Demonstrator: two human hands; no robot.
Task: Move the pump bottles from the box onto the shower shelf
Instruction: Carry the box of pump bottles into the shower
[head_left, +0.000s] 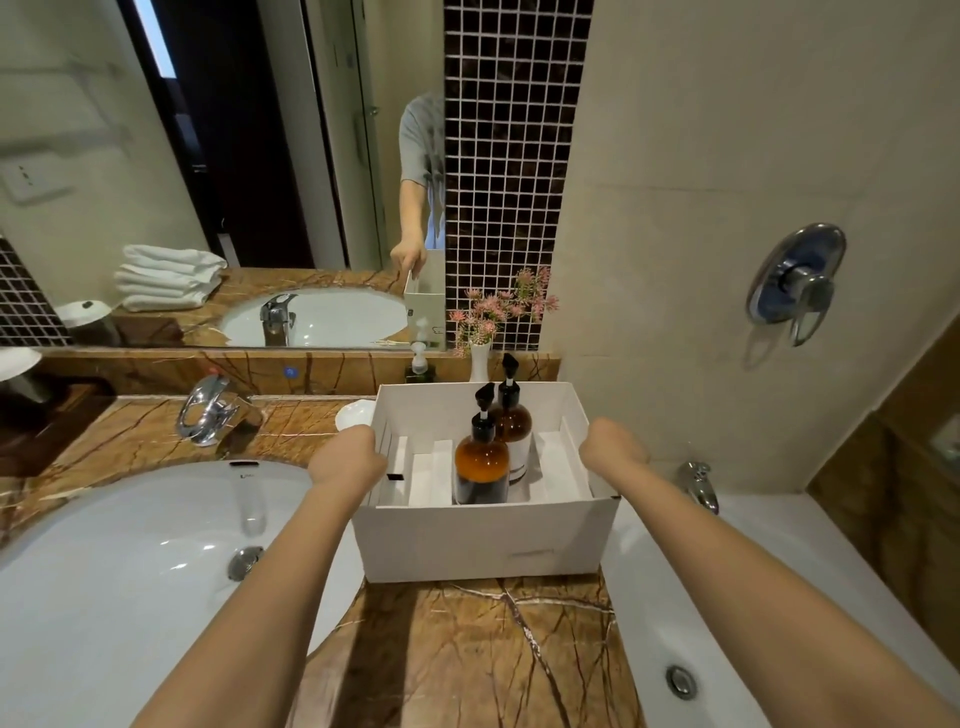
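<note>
Pump bottles (491, 447) stand upright inside the box (483, 540), midway between my left hand (345, 457) and right hand (613, 447), each gripping a side wall.

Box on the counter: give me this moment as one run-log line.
box: on counter by sink | pump bottles: both upright inside | left hand: on left wall | right hand: on right wall | shelf: not in view

Both hands' fingers are hidden outside the box (483, 540) walls; its near wall hides both bottles' bases.
</note>
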